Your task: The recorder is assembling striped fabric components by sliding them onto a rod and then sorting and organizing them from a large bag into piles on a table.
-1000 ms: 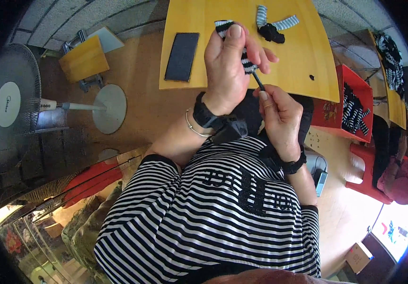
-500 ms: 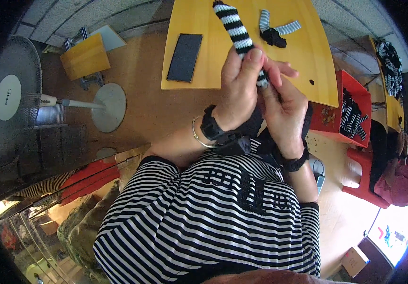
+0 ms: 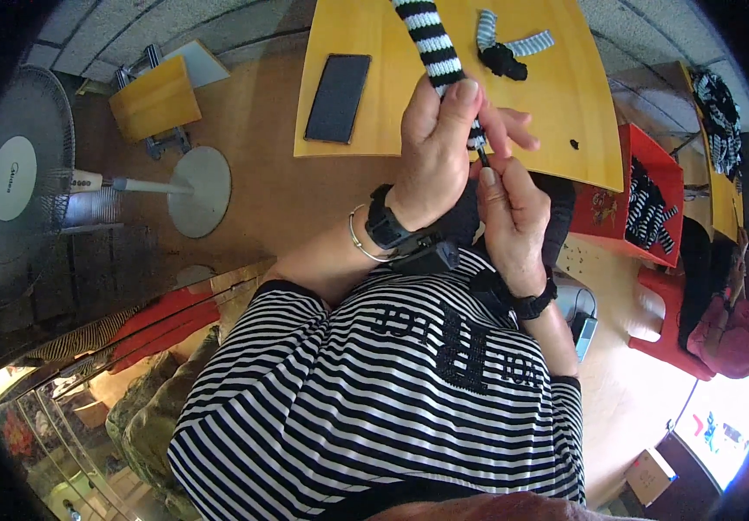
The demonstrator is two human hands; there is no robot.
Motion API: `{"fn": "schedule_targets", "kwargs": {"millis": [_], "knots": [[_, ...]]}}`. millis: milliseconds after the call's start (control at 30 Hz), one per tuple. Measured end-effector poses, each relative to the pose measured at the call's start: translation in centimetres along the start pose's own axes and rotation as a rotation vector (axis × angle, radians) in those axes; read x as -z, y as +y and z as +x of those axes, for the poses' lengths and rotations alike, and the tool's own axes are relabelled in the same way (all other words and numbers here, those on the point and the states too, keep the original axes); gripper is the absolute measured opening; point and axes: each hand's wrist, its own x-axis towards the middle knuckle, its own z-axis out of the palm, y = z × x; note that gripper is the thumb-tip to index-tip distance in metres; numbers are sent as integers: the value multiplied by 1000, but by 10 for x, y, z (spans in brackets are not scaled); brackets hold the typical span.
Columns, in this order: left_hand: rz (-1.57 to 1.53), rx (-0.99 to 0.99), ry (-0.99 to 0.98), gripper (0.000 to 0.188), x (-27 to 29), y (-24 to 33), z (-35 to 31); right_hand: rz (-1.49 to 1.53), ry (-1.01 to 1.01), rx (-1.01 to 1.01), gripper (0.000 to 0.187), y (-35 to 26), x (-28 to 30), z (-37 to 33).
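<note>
A narrow black-and-white striped knitted tube [image 3: 431, 43] slants above the table's front part, its far end cut off by the top of the picture. My left hand [image 3: 437, 148] is closed round its lower half, the thumb pressed on top. Below that, my right hand [image 3: 513, 204] pinches a thin dark piece [image 3: 484, 160] at the tube's near end. Whether this is yarn or a slim tool, I cannot tell. Beyond my hands, a grey-and-white striped knitted piece [image 3: 531, 43] lies on the table with a black bunched piece [image 3: 505, 62].
A dark flat pad [image 3: 337, 98] lies on the yellow table [image 3: 383, 130]. At the right stands a red box [image 3: 605, 208] holding several striped knitted pieces [image 3: 648, 208]. More are heaped on a side table [image 3: 718, 122]. A person [image 3: 731, 334] is by a red stool [image 3: 666, 321]. A fan [image 3: 14, 178] stands left.
My right hand has drawn back toward me and slightly left, exposing the thin dark piece at the tube's near end. The tube has shifted a little upward in view.
</note>
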Motion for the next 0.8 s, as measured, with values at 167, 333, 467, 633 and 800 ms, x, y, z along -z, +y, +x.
{"fn": "schedule_targets", "kwargs": {"millis": [167,333,467,633,800], "knots": [[-100,122,-114,30,8,2,3,-42,-51,-78,6,1,1,1],[-262,94,-75,42,18,13,21,25,-50,-42,11,-3,8,11],[-207,140,7,37,31,13,31,17,-122,-82,13,0,10,2],[-305,129,159,30,42,3,30,89,-106,-105,13,13,14,-13],[-310,68,176,30,50,7,37,35,-135,-130,14,27,30,-32]]}}
